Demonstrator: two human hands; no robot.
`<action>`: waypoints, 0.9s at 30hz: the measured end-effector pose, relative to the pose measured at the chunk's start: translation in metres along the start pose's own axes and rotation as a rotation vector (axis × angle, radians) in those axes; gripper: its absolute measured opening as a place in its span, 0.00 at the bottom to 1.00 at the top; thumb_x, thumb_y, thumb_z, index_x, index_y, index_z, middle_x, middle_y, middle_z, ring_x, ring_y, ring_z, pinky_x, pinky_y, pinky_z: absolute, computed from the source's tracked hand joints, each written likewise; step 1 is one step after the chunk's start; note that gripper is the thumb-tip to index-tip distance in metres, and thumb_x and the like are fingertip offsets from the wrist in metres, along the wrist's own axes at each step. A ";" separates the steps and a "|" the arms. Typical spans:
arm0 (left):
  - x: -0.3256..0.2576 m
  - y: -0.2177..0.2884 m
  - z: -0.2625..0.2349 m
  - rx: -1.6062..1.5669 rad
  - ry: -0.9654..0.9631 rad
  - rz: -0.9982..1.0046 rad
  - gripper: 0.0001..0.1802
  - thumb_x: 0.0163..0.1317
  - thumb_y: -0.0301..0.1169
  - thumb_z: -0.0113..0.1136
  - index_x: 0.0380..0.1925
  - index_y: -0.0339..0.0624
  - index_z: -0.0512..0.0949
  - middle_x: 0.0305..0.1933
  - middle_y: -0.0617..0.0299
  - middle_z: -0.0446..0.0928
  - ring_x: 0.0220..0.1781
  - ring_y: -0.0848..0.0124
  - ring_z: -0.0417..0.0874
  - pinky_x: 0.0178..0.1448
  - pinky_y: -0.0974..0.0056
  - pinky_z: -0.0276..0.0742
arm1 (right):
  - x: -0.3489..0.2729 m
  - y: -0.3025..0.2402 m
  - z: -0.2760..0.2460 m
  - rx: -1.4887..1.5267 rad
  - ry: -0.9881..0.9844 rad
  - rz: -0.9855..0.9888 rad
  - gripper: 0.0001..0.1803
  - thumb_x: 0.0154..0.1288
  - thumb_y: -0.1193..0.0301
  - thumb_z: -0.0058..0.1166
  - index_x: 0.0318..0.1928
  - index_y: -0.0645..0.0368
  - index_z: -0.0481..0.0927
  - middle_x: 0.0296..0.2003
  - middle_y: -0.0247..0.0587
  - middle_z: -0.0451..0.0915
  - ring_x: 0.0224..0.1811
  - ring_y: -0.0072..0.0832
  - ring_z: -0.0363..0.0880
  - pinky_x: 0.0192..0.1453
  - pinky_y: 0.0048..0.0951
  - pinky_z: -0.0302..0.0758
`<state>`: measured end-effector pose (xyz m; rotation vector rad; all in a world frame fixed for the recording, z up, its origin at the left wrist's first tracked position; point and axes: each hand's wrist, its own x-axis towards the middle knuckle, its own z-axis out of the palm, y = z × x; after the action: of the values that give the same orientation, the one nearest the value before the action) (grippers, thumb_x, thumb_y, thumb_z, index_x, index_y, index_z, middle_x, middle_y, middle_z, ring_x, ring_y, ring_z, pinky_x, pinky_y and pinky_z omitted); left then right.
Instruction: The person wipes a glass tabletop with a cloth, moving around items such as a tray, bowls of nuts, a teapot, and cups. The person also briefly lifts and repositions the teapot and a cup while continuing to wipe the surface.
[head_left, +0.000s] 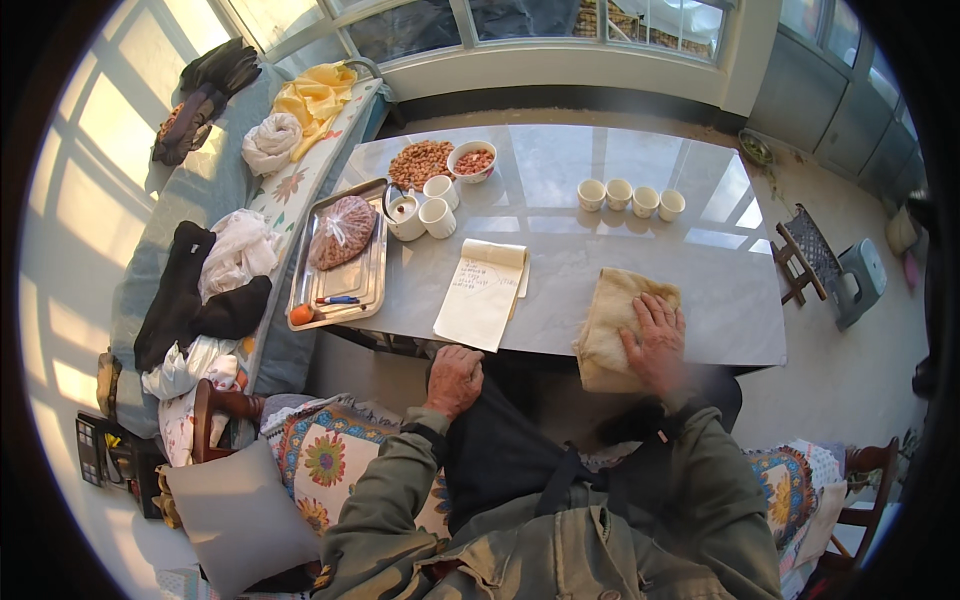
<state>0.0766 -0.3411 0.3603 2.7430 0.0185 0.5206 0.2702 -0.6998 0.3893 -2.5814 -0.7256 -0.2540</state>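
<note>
My right hand (657, 342) lies flat on a folded beige cloth (608, 320), fingers spread, at the table's near right edge. The cloth hangs slightly over that edge. My left hand (455, 382) rests on my dark-trousered knee with its fingers curled in; nothing shows in it. Just beyond it, a notepad (482, 290) with handwriting lies on the grey, glossy table (560, 258). Several small white cups (618, 194) stand in a row farther right. Two more white cups (437, 217) sit beside a white teapot (405, 215) on the left.
A metal tray (375, 275) holds a bag of reddish nuts (343, 232), pens and an orange object. Behind are a heap of brown nuts (420, 163) and a bowl (471, 160). Clothes cover a daybed (225, 190) at left. Stools (815, 250) stand right of the table.
</note>
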 end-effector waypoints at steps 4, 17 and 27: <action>0.000 0.001 -0.003 -0.019 0.000 -0.021 0.08 0.63 0.27 0.65 0.41 0.40 0.87 0.42 0.53 0.87 0.52 0.54 0.86 0.64 0.50 0.77 | 0.005 0.014 -0.005 -0.025 -0.006 0.041 0.35 0.70 0.54 0.65 0.72 0.57 0.79 0.76 0.44 0.74 0.82 0.46 0.65 0.87 0.62 0.50; -0.001 -0.001 -0.006 -0.044 0.001 -0.032 0.08 0.64 0.27 0.65 0.42 0.39 0.87 0.42 0.53 0.87 0.52 0.54 0.86 0.65 0.49 0.77 | 0.015 0.094 -0.031 -0.169 0.043 0.292 0.36 0.74 0.51 0.61 0.75 0.56 0.76 0.76 0.45 0.74 0.82 0.47 0.65 0.85 0.61 0.55; 0.002 0.002 -0.004 -0.049 0.004 -0.020 0.08 0.64 0.28 0.65 0.42 0.40 0.87 0.41 0.53 0.87 0.52 0.53 0.86 0.65 0.48 0.77 | 0.026 0.108 -0.027 -0.208 0.050 0.348 0.36 0.76 0.48 0.57 0.76 0.55 0.75 0.78 0.45 0.71 0.83 0.47 0.62 0.85 0.63 0.53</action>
<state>0.0773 -0.3414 0.3656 2.6910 0.0338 0.5141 0.3477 -0.7830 0.3816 -2.8292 -0.2330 -0.2936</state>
